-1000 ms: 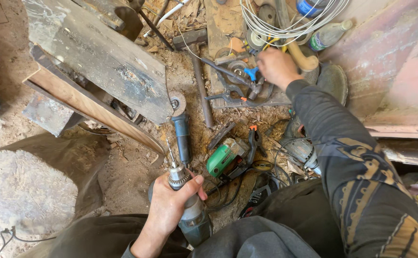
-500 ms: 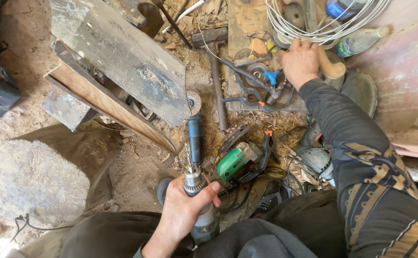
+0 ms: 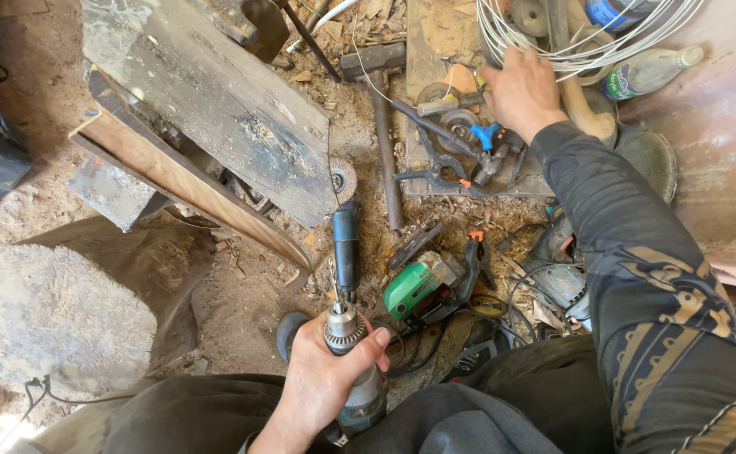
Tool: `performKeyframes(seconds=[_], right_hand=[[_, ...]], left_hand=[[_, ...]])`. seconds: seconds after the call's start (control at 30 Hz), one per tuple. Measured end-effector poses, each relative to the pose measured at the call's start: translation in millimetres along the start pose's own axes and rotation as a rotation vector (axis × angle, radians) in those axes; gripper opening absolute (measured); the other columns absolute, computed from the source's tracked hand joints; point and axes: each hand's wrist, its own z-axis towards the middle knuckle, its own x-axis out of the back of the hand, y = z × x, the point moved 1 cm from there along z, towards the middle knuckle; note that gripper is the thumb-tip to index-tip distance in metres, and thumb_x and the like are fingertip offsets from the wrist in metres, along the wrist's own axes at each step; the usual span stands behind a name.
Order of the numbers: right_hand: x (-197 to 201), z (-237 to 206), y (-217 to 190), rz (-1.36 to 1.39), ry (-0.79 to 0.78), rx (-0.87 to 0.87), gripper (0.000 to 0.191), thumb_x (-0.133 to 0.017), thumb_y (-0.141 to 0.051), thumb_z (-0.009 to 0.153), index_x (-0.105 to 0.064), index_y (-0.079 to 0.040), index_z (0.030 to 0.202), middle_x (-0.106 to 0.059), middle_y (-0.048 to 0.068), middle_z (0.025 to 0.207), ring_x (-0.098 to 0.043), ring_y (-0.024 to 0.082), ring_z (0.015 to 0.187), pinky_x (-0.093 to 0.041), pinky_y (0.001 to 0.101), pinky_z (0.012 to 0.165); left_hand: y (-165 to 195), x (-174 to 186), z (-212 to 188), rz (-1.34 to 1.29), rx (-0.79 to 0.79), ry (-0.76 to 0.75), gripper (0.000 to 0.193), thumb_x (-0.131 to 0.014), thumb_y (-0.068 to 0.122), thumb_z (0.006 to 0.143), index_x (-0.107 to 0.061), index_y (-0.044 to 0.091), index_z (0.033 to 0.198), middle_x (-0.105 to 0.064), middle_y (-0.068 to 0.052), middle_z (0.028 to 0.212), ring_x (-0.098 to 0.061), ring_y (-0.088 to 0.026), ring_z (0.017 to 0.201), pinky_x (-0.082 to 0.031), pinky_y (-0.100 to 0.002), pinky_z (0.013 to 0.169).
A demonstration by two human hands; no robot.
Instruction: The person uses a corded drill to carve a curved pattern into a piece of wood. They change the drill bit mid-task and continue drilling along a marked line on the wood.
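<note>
My left hand point(image 3: 322, 382) grips a grey power drill point(image 3: 358, 395) just behind its metal chuck point(image 3: 343, 329), which points away from me. Past the chuck an angle grinder point(image 3: 345, 240) with a blue-black body lies on the dirt, its disc point(image 3: 340, 179) against a big plank. My right hand point(image 3: 521, 91) reaches far forward, palm down, over a pile of small tools: a blue-handled tool point(image 3: 492, 137), dark clamps point(image 3: 435, 172) and round discs point(image 3: 456, 124). Whether its fingers hold anything is hidden.
A green power tool point(image 3: 418, 286) with cables lies right of the drill. A hammer point(image 3: 382, 118), a coil of white wire point(image 3: 587, 38) and a plastic bottle point(image 3: 647, 71) lie ahead. A wide worn plank point(image 3: 208, 101) and a stone block point(image 3: 61, 315) stand at left.
My right hand has moved farther forward over the tool pile. My left hand has kept its grip on the drill, and my view has shifted slightly.
</note>
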Motion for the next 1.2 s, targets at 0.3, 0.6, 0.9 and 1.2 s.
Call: performKeyframes(seconds=[0.3,0.6,0.9,1.2], right_hand=[[-11.3,2.8,-20.4,-0.251,0.125,0.087,0.018,-0.062,-0.021,0.099,-0.078,-0.023,0.106,-0.059,0.004,0.098,-0.055,0.028,0.105,-0.043,0.0484,0.093],[72.2,37.3,-9.1,1.035,0.434,0.048,0.020,-0.058,-0.011,0.124,-0.068,0.000,0.110,-0.072,0.008,0.100,-0.067,0.023,0.081,-0.051,0.0375,0.072],[249.2,-72.0,-100.6,1.749,0.081,0.067,0.018,-0.051,-0.012,0.113,-0.034,-0.009,0.117,-0.054,0.007,0.087,-0.065,0.019,0.067,-0.061,0.0386,0.066],[337.4,-311.3,-218.2,1.767,-0.202,-0.034,0.015,-0.058,-0.014,0.102,-0.049,-0.003,0.103,-0.061,0.007,0.088,-0.069,0.017,0.069,-0.061,0.0319,0.064]], left_hand=[[2.6,-7.8,3.3,-0.020,0.013,-0.001,0.019,-0.077,0.017,0.083,-0.065,0.002,0.081,-0.073,-0.007,0.064,-0.067,-0.011,0.060,-0.054,-0.027,0.059],[2.5,-5.1,7.2,0.040,-0.014,0.000,0.020,-0.076,0.020,0.084,-0.068,0.002,0.082,-0.074,-0.007,0.064,-0.067,-0.011,0.059,-0.054,-0.027,0.058],[11.9,-13.1,-17.5,-0.249,-0.115,-0.192,0.023,-0.073,0.019,0.091,-0.060,0.001,0.084,-0.068,-0.008,0.064,-0.066,-0.017,0.057,-0.054,-0.031,0.054],[-43.4,-78.9,-95.5,-0.572,-0.254,-0.421,0.030,-0.056,0.030,0.104,-0.055,0.000,0.106,-0.065,-0.012,0.078,-0.066,-0.020,0.068,-0.056,-0.032,0.063]])
